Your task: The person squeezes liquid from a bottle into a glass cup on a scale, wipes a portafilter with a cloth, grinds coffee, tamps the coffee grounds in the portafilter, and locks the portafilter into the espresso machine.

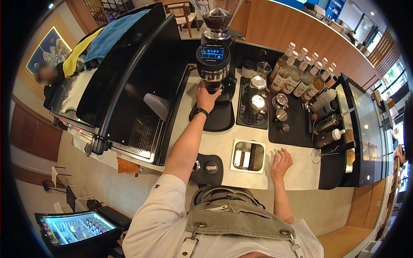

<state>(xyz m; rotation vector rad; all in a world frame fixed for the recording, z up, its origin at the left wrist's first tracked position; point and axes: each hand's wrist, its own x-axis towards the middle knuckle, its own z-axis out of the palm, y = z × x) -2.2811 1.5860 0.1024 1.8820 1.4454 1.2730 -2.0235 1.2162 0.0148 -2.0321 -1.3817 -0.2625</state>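
Note:
At the coffee grinder [213, 56], my left hand [207, 96] is closed around the black handle of a portafilter [214, 87], under the grinder's body. The portafilter's basket is hidden beneath the grinder. Blue digits glow on the grinder's display, and coffee beans [217, 20] fill part of the clear hopper. My right hand [281, 164] rests on the pale counter with fingers apart and nothing in it. Just left of that hand, a square metal container [248, 156] is set into the counter. A black tamping mat [211, 169] lies near the counter's front edge.
An espresso machine [124, 107] stands on the left, with blue [114, 34] and yellow cloths on top. Several syrup bottles [297, 77], metal pitchers [257, 103] and small cups occupy the back right. A glass display case [374, 129] borders the right. Another person is beyond the machine.

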